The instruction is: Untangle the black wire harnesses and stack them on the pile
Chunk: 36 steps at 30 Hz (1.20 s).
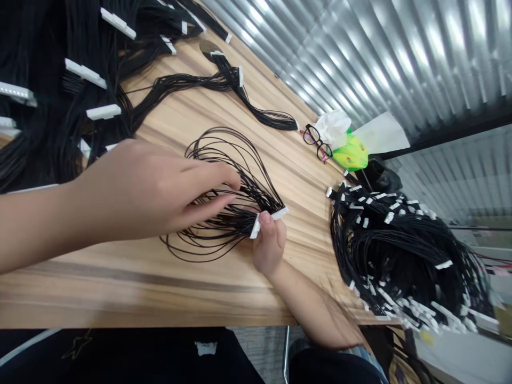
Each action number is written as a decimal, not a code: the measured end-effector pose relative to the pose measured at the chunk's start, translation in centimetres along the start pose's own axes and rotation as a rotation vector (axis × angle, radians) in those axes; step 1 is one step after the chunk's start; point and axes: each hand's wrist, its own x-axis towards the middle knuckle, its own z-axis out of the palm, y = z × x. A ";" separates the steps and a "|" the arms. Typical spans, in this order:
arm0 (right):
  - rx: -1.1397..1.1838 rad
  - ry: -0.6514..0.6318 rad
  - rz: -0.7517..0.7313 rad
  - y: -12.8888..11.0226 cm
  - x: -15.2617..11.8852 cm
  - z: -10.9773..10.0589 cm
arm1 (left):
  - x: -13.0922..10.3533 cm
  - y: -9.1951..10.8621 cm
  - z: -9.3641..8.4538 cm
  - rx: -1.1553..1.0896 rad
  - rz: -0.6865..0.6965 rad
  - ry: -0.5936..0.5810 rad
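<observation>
A looped wire harness (224,141) of thin black wires lies over the middle of the wooden table, with its two white connectors brought close together at the right end. My right hand (270,242) is closed on these connectors, its thumb over the white connector (279,213). From the left my left hand (160,186) reaches across the loop, thumb and forefinger curled around some of the black wires. Its other fingers are hidden behind the hand. Just beyond the hands, another black wire bundle (272,118) with a white connector lies on the table.
Many black harnesses with white connectors (103,111) are heaped at the upper left. Another large harness pile (400,240) sits at the right table edge. Glasses (317,143), a green packet (352,153) and white plastic (332,128) lie near the corrugated metal wall (360,58).
</observation>
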 end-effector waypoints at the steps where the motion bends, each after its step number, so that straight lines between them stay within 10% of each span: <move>1: -0.016 -0.044 -0.014 0.2 -0.2 -0.2 | 0.0 -0.1 0.0 0.048 -0.025 -0.001; 9: -0.075 -0.217 -0.076 0.9 -0.5 -0.6 | 0.2 0.5 -0.1 0.060 0.046 0.104; 23: -0.098 -0.135 -0.120 0.8 0.1 -0.1 | -0.6 0.0 -0.3 0.034 0.278 0.049; 36: -0.205 -0.120 -0.084 0.3 0.2 0.1 | -1.2 1.7 0.3 0.011 0.186 0.082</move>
